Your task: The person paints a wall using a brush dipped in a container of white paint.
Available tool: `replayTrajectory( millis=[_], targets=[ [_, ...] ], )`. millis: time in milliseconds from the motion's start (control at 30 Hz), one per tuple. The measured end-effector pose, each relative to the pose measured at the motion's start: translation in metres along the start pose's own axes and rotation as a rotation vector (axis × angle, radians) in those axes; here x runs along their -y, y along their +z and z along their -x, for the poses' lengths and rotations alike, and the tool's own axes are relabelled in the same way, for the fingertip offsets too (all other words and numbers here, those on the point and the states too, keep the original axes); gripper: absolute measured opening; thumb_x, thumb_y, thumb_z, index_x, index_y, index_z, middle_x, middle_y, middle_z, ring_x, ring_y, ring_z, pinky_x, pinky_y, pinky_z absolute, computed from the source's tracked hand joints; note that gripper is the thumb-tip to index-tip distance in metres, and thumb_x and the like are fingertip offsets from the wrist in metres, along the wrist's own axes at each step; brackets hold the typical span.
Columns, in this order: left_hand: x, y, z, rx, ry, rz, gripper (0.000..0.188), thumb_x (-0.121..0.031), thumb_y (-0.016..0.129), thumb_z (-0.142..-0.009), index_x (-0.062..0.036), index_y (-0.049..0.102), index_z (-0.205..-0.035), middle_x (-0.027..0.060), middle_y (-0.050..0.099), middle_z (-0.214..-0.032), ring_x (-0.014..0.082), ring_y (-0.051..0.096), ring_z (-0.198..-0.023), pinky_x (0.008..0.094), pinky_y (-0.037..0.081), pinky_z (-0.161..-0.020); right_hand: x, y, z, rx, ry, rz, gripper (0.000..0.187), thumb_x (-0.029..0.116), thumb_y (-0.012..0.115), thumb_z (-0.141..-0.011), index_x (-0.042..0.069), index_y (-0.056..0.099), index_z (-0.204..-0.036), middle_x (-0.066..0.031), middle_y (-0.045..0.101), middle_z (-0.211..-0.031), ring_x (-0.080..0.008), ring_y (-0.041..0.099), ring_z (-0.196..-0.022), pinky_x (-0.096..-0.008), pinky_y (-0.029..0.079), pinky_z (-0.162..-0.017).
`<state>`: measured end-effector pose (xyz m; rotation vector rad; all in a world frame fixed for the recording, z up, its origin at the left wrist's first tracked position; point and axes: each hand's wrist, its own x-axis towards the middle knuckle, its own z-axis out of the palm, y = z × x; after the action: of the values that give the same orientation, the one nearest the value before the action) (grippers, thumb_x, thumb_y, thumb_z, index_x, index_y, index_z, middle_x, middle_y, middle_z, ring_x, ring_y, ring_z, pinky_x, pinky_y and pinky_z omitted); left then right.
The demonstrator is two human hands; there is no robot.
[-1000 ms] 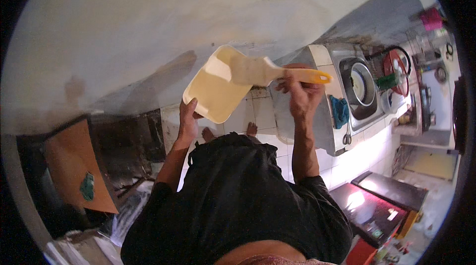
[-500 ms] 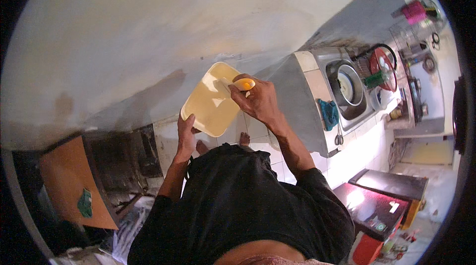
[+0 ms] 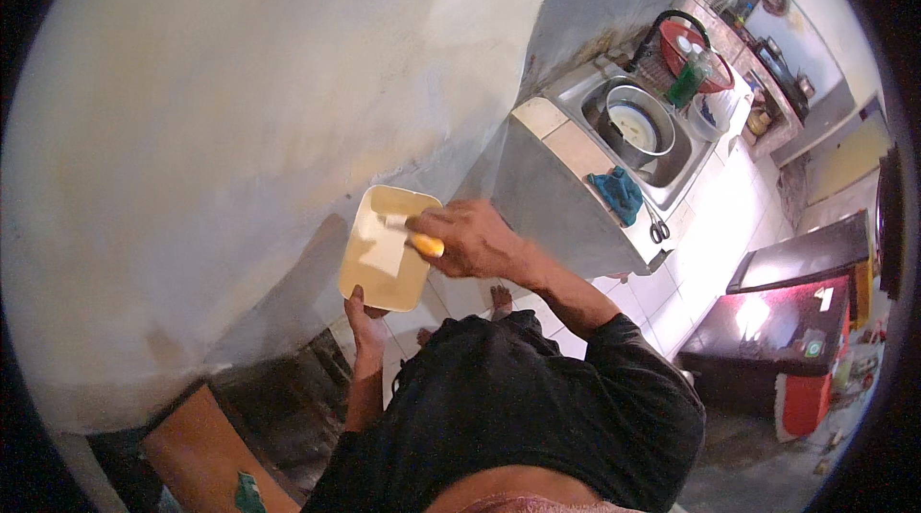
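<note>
My left hand [image 3: 366, 321] grips the near edge of a pale yellow plastic tub [image 3: 359, 268], its thumb over the rim and its other fingers mostly hidden below. Wrapped round a paintbrush [image 3: 427, 245] with a yellow and white handle, my right hand [image 3: 472, 240] is over the tub's right side. The brush's pale head points left into the tub, where a whitish patch covers part of the inside. Whether the bristles touch the bottom I cannot tell. Both hands are in front of a stained, pale wall [image 3: 259, 110].
To the right is a counter with a steel sink [image 3: 676, 189] holding a metal pot [image 3: 662, 120]. A teal cloth [image 3: 617, 195] and scissors [image 3: 656, 228] lie on its near edge. A brown board [image 3: 216, 451] leans at lower left; a dark glossy-topped cabinet [image 3: 758, 326] stands at right.
The view has turned, so the counter appears higher and further left. The tub and both hands sit lower and to the left in view, and the brush handle has tilted within my right hand.
</note>
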<state>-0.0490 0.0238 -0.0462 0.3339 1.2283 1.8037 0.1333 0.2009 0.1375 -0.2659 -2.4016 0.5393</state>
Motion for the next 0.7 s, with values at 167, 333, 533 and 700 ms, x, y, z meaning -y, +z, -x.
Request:
replayTrajectory(
  millis=[167,333,533,700],
  targets=[
    [-0.002,0.014,-0.008,-0.053,-0.063,0.074,0.058,-0.049,0.055,-0.088,-0.0085,0.048,-0.129,0.0093,0.060,-0.117,0.0238,0.062,-0.103,0.0408,0.055,-0.080,0.008,0.023,0.012,0.092,0.042,-0.247,0.018,0.020,0.065,-0.080,0.006,0.058,-0.087,-0.0151,0.060,-0.067,-0.0373,0.061,-0.063,-0.0456,0.048,-0.055],
    [-0.003,0.017,-0.017,-0.026,-0.090,0.094,0.055,-0.048,0.051,-0.090,-0.0086,0.048,-0.128,0.0086,0.059,-0.119,0.0232,0.059,-0.107,0.0398,0.052,-0.083,0.005,0.031,0.020,0.103,0.209,-0.290,0.023,0.023,0.062,-0.082,0.003,0.058,-0.073,-0.0180,0.059,-0.061,-0.0402,0.059,-0.057,-0.0461,0.048,-0.052],
    [-0.004,0.025,-0.012,-0.008,-0.031,0.011,0.052,-0.046,0.050,-0.090,-0.0116,0.047,-0.129,0.0062,0.059,-0.118,0.0232,0.061,-0.103,0.0397,0.051,-0.080,-0.016,0.017,0.026,-0.208,0.503,-0.415,0.024,0.024,0.065,-0.083,0.002,0.060,-0.076,-0.0167,0.058,-0.058,-0.0339,0.058,-0.051,-0.0399,0.046,-0.049],
    [0.001,0.022,-0.008,-0.022,-0.080,0.007,0.055,-0.046,0.051,-0.089,-0.0117,0.044,-0.133,0.0076,0.056,-0.125,0.0274,0.059,-0.108,0.0453,0.050,-0.087,-0.041,0.011,0.023,-0.227,0.409,-0.134,0.015,0.013,0.068,-0.082,0.002,0.064,-0.091,-0.0119,0.063,-0.070,-0.0239,0.059,-0.054,-0.0322,0.047,-0.052]
  ],
)
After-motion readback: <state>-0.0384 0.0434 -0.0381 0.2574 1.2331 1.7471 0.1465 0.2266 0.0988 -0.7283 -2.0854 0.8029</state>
